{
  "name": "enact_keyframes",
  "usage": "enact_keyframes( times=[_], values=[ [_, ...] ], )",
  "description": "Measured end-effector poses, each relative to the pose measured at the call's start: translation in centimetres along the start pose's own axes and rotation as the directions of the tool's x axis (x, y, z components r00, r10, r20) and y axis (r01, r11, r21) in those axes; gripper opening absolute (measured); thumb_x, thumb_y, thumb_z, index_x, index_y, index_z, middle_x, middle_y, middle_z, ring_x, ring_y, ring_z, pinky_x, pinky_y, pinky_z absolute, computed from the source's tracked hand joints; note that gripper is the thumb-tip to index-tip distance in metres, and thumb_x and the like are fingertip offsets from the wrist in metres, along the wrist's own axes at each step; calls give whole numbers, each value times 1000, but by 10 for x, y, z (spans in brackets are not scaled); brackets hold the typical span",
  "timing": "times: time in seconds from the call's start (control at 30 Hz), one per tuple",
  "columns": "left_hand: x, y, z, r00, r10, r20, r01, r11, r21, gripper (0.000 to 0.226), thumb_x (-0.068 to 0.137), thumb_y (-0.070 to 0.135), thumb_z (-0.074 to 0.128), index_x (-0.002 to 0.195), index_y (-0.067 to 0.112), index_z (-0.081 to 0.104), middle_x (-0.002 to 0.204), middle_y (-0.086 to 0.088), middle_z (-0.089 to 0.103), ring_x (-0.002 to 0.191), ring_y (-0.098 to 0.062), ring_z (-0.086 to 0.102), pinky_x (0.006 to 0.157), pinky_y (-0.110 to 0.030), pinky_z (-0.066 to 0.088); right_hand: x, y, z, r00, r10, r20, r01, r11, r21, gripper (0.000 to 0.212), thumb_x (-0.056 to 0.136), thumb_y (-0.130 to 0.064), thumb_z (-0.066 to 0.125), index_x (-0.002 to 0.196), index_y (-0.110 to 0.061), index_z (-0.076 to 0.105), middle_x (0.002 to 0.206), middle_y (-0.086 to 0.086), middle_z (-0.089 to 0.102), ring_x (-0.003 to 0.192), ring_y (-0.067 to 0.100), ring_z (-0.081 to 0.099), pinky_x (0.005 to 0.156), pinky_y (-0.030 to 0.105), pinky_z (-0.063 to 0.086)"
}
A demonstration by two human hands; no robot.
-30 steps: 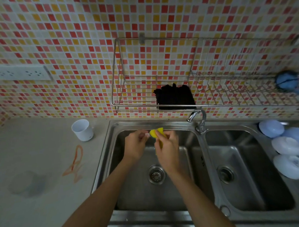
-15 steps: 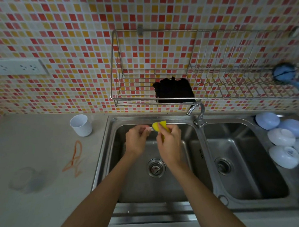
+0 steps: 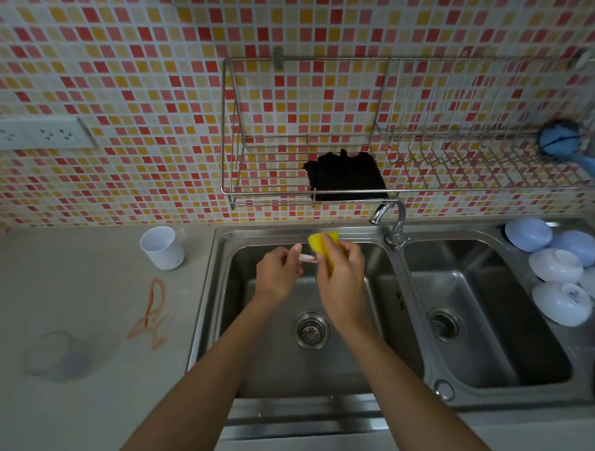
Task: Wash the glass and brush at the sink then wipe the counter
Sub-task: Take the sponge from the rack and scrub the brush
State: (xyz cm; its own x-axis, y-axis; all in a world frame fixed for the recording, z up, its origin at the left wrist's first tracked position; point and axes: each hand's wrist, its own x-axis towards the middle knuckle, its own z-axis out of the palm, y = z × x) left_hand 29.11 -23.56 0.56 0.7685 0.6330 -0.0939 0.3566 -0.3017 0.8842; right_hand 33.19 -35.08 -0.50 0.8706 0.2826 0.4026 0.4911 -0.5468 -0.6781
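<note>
Together, two hands worked over the left of two sink basins (image 3: 271,369), the left hand (image 3: 277,275) pinching one small brush (image 3: 307,258), the right hand (image 3: 342,278) curled round one yellow sponge (image 3: 319,240), with one white cup (image 3: 162,247) at nine o'clock and five upturned bowls (image 3: 562,304) at three o'clock.
</note>
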Motion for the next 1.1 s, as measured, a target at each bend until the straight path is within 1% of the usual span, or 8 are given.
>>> enact_keyframes(
  times=[0.27,0.5,0.6,0.67,0.73,0.83,0.97,1.1],
  values=[
    [2,-13,3,998,-23,63,5,965,262,54,104,35,31,80,0,65,85,-19,70,83,-33,67,83,-42,52,-13,7,0,997,-59,55,63,995,-73,43,91,-18,61,133,-21,56,120,9,53,111,20,49,85,21,44],
    [1,-12,5,991,-55,126,25,974,225,58,106,33,21,97,-7,61,96,-28,67,90,-41,66,85,-48,52,-25,4,3,981,-149,122,164,978,-130,41,90,-17,62,131,-20,58,116,8,54,106,20,50,83,21,45],
    [-4,-10,6,994,27,110,-52,972,229,51,106,30,20,91,-1,58,83,-19,66,79,-36,63,74,-42,52,-17,6,0,995,-19,95,32,991,-131,41,90,-16,62,130,-23,58,114,7,53,106,20,49,81,27,53],
    [-5,-11,4,992,72,106,-94,972,216,45,106,30,21,84,7,54,71,-7,58,69,-27,58,65,-34,44,-16,-1,0,991,-81,106,95,986,-135,40,90,-17,63,129,-21,59,113,7,54,105,20,49,78,26,53],
    [-5,-11,3,988,114,102,-132,970,203,43,106,31,22,81,10,50,70,-2,54,67,-19,52,65,-30,38,-12,-3,1,982,-149,115,165,975,-148,40,89,-16,64,129,-20,60,114,7,54,105,22,49,77,27,53],
    [-5,-8,3,980,165,116,-186,961,203,42,105,34,25,85,9,52,76,-2,55,70,-17,53,64,-29,37,1,-3,-2,997,-35,71,45,989,-143,41,89,-14,63,129,-21,59,114,8,52,105,23,47,77,32,55],
    [-5,-8,0,972,200,122,-218,963,159,43,104,36,28,88,4,52,74,2,51,69,-16,51,63,-30,39,1,-6,-3,978,-183,100,199,962,-188,40,88,-15,65,127,-21,61,113,8,54,102,24,48,73,28,51],
    [-5,-2,-1,975,168,146,-184,977,105,34,102,35,38,93,5,52,76,0,58,66,-12,53,60,-24,40,14,4,-8,998,10,62,0,986,-166,39,92,-18,58,131,-21,58,118,10,50,109,25,46,83,32,52]
  ],
)
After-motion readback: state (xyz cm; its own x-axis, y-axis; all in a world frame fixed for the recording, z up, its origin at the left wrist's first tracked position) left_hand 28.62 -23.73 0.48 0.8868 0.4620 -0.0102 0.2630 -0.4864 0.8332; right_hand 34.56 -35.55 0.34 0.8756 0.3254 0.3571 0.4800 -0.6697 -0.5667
